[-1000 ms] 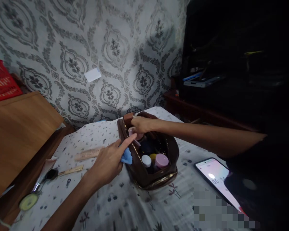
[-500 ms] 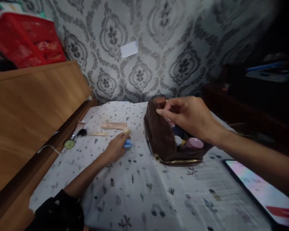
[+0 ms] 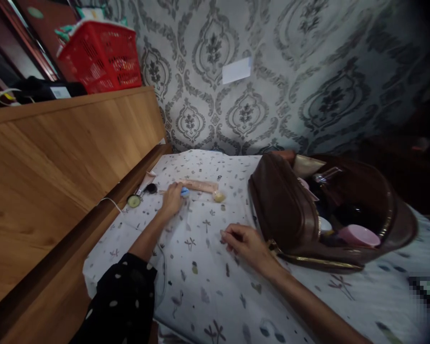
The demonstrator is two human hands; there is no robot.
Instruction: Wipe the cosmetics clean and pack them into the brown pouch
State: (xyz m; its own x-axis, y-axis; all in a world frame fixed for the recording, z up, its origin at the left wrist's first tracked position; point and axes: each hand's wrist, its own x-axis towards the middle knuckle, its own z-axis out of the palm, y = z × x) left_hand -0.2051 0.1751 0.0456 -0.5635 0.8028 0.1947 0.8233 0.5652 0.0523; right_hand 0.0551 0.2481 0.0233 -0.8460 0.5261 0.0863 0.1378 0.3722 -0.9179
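Note:
My left hand [image 3: 172, 199] reaches far out over the patterned cloth [image 3: 208, 277] and is closed on a small blue item [image 3: 185, 192], next to a peach tube [image 3: 198, 185] and a small pale yellow piece [image 3: 219, 196]. My right hand [image 3: 244, 242] rests on the cloth with its fingers curled loosely, nothing visible in it, just left of the open brown pouch [image 3: 290, 210]. Inside the pouch sit a pink-lidded jar [image 3: 358, 235], a white lid [image 3: 324, 224] and other small cosmetics.
A brush [image 3: 146, 190], a round yellow-green item [image 3: 134, 201] and a white cable [image 3: 111, 204] lie along the cloth's left edge. A wooden headboard [image 3: 57, 157] rises at left, with a red basket [image 3: 100, 57] on top. Patterned wallpaper [image 3: 272, 86] is behind.
My left hand carried the blue item further away, up beside the peach tube. My right hand left the pouch's top and came down onto the cloth. The view swung left.

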